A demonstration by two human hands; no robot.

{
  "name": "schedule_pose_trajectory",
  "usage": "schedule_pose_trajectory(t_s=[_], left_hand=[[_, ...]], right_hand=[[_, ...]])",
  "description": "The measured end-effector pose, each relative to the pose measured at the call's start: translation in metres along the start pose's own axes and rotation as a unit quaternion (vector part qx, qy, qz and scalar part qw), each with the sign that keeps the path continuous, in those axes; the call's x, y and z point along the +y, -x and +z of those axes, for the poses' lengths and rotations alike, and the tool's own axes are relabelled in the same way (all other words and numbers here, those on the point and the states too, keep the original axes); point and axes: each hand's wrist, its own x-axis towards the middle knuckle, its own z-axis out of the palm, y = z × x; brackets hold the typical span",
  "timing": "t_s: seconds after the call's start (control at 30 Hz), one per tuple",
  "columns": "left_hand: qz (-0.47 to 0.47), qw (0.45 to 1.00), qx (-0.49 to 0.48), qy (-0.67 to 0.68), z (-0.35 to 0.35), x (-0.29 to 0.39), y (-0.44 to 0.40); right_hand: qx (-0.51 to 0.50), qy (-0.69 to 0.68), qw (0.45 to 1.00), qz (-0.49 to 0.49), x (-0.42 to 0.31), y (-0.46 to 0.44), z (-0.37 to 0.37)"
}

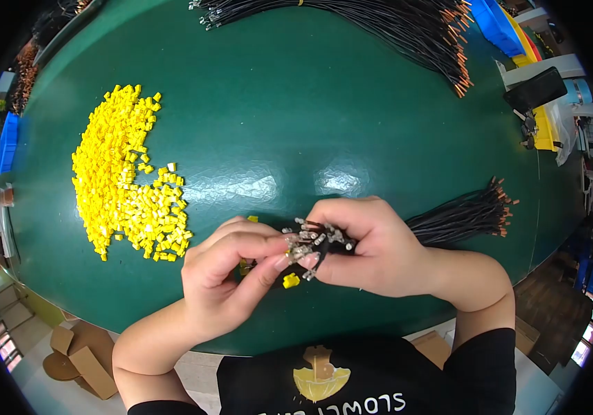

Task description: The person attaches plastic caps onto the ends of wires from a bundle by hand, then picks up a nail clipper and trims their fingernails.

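My right hand (372,249) is wrapped round a bundle of black wires (459,216), whose metal crimp terminals (310,242) poke out past the thumb and forefinger. The wires run off to the right behind this hand, ending in copper-coloured tips. The thumb and forefinger of my left hand (231,266) are closed together at the left side of the terminals; what lies between these fingertips is too small to make out. A yellow plastic connector housing (291,280) lies just below the fingertips. More yellow bits show beside and behind my left hand, partly hidden by it.
A wide heap of small yellow connector housings (113,180) spreads over the left of the green table (255,111). At the back lies a larger bundle of black wires (393,31). A black phone (544,90), keys (528,130) and blue bin (497,26) are at the right edge.
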Motion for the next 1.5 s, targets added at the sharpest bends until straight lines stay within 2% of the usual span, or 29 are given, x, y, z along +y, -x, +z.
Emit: schedule_pose_trajectory(t_s=[0.1, 0.17, 0.27, 0.3, 0.4, 0.5, 0.57, 0.63, 0.67, 0.7, 0.77, 0.83, 0.9, 0.97, 1.03, 1.1, 1.13, 1.17, 1.2, 1.23, 1.27, 1.3, 1.37, 1.5], left_hand=[[0.011, 0.999, 0.012, -0.029, -0.001, 0.006, -0.005], [0.014, 0.999, 0.021, -0.039, -0.001, 0.009, -0.008], [0.097, 0.986, 0.009, -0.139, -0.003, 0.010, -0.010], [0.089, 0.986, 0.011, -0.138, -0.002, 0.009, -0.007], [0.147, 0.970, 0.003, -0.196, 0.002, 0.005, -0.006], [0.152, 0.962, 0.000, -0.227, -0.001, 0.007, -0.005], [0.160, 0.955, 0.001, -0.250, -0.004, 0.011, -0.002], [0.129, 0.941, -0.082, -0.301, -0.007, 0.022, 0.015], [0.110, 0.931, -0.122, -0.325, -0.010, 0.025, 0.020], [0.110, 0.930, -0.120, -0.329, -0.016, 0.025, 0.014], [-0.032, 0.923, 0.048, -0.381, -0.034, 0.021, -0.009], [-0.043, 0.857, 0.088, -0.506, -0.056, 0.002, -0.021], [-0.062, 0.866, 0.082, -0.490, -0.063, -0.009, -0.016], [-0.096, 0.884, 0.062, -0.453, -0.066, -0.016, -0.014], [-0.060, 0.875, 0.062, -0.477, -0.065, -0.014, -0.017], [0.011, 0.850, 0.062, -0.524, -0.064, -0.010, -0.018], [0.015, 0.852, 0.062, -0.519, -0.060, -0.005, -0.017], [-0.041, 0.917, 0.076, -0.388, -0.052, 0.002, -0.016], [-0.098, 0.960, 0.087, -0.248, -0.044, 0.009, -0.013], [-0.151, 0.978, 0.098, -0.101, -0.037, 0.012, -0.012], [-0.150, 0.979, 0.098, -0.096, -0.033, 0.011, -0.011], [-0.198, 0.976, 0.080, 0.029, -0.030, 0.010, -0.010], [-0.282, 0.919, 0.038, 0.272, -0.026, 0.011, -0.009], [-0.294, 0.909, 0.074, 0.285, -0.011, 0.019, -0.007]], right_hand=[[-0.021, -0.096, 0.994, 0.052, -0.002, -0.002, -0.001], [-0.029, -0.098, 0.994, 0.050, -0.002, -0.002, -0.003], [-0.048, -0.109, 0.992, 0.046, 0.002, -0.002, -0.003], [-0.050, -0.096, 0.993, 0.049, 0.004, -0.004, -0.003], [-0.051, -0.064, 0.996, 0.044, 0.004, -0.009, -0.006], [-0.075, -0.076, 0.990, 0.088, -0.001, -0.011, -0.010], [-0.060, -0.053, 0.996, 0.049, -0.001, -0.008, -0.013], [-0.032, -0.014, 0.999, -0.023, 0.002, -0.009, -0.014], [-0.038, -0.015, 0.999, -0.028, 0.004, -0.012, -0.013], [-0.059, -0.019, 0.998, -0.003, 0.004, -0.015, -0.014], [-0.104, -0.028, 0.993, 0.055, 0.003, -0.017, -0.014], [-0.105, -0.081, 0.988, 0.073, 0.005, -0.017, -0.011], [-0.098, -0.186, 0.971, 0.111, 0.007, -0.018, -0.011], [-0.113, -0.176, 0.967, 0.147, 0.000, -0.022, -0.014], [-0.137, -0.160, 0.953, 0.217, -0.007, -0.025, -0.016], [-0.128, -0.153, 0.955, 0.220, -0.006, -0.027, -0.015], [-0.125, -0.151, 0.955, 0.224, -0.005, -0.028, -0.014], [-0.122, -0.149, 0.954, 0.229, -0.005, -0.028, -0.014], [-0.116, -0.147, 0.954, 0.233, -0.005, -0.026, -0.014], [-0.109, -0.147, 0.958, 0.222, -0.007, -0.025, -0.014], [-0.102, -0.146, 0.961, 0.209, -0.008, -0.024, -0.014], [-0.097, -0.146, 0.965, 0.195, -0.010, -0.023, -0.013], [-0.092, -0.147, 0.965, 0.199, -0.013, -0.020, -0.014], [-0.057, -0.154, 0.968, 0.188, -0.011, -0.016, -0.012]])
